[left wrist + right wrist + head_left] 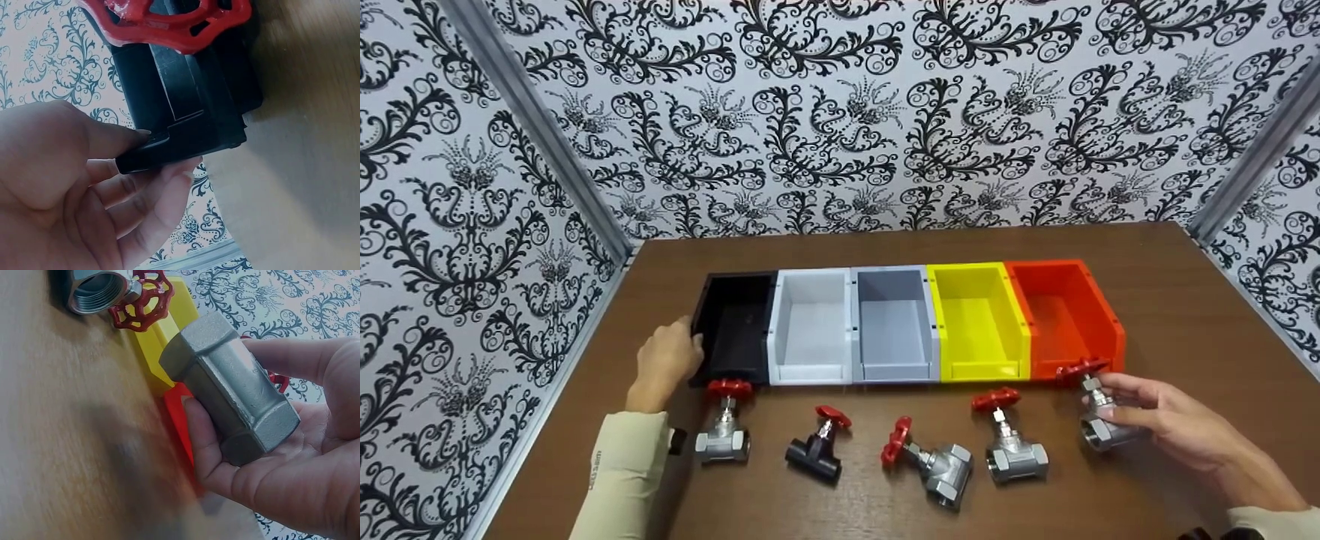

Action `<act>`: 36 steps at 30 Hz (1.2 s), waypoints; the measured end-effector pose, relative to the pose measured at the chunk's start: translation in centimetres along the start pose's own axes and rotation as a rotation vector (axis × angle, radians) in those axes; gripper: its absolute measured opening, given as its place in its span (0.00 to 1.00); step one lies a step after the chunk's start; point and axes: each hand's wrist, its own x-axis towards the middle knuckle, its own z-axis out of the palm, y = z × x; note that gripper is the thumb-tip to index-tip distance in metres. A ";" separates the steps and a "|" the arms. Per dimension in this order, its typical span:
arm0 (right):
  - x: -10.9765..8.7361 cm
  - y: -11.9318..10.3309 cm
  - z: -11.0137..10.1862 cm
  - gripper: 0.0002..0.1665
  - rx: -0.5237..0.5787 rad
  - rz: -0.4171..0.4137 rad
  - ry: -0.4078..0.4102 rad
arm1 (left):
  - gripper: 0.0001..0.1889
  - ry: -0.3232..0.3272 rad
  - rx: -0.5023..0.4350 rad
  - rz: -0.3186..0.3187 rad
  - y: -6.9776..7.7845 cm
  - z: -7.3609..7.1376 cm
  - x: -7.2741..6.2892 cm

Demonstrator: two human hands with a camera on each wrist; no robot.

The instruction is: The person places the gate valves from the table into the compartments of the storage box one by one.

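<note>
At the left end of the bin row, my left hand (666,360) pinches the side of the black bin (735,322); in the left wrist view the thumb lies on one face of its wall (149,90) and fingers on the other. My right hand (1174,424) holds a steel gate valve (1102,427) by its body, in front of the red-orange bin (1110,322). Its red handwheel (1081,370) points toward that bin. In the right wrist view the hexagonal-ended valve body (230,388) sits between thumb and fingers, with the handwheel mostly hidden behind it.
White (812,322), grey (894,322) and yellow (976,319) bins adjoin the black and red-orange ones. Along their front lie a steel valve (724,442), a black-bodied valve (814,456) and two more steel valves (949,472), all with red handwheels. Patterned walls (825,112) enclose the brown table (900,251).
</note>
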 end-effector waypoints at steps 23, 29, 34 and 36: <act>1.4 -2.1 0.3 0.25 0.103 -0.083 0.003 | 0.19 0.021 -0.024 0.019 -0.2 0.0 -0.1; 2.0 -2.9 0.6 0.23 -0.003 -0.052 0.089 | 0.19 0.003 -0.026 0.014 -0.4 0.1 0.0; 2.4 -3.5 0.9 0.35 -0.129 -0.025 0.152 | 0.20 0.006 -0.021 0.024 -0.3 0.0 0.0; 2.6 -3.7 1.0 0.37 -0.141 -0.045 0.151 | 0.21 0.010 -0.019 0.026 -0.3 -0.1 0.0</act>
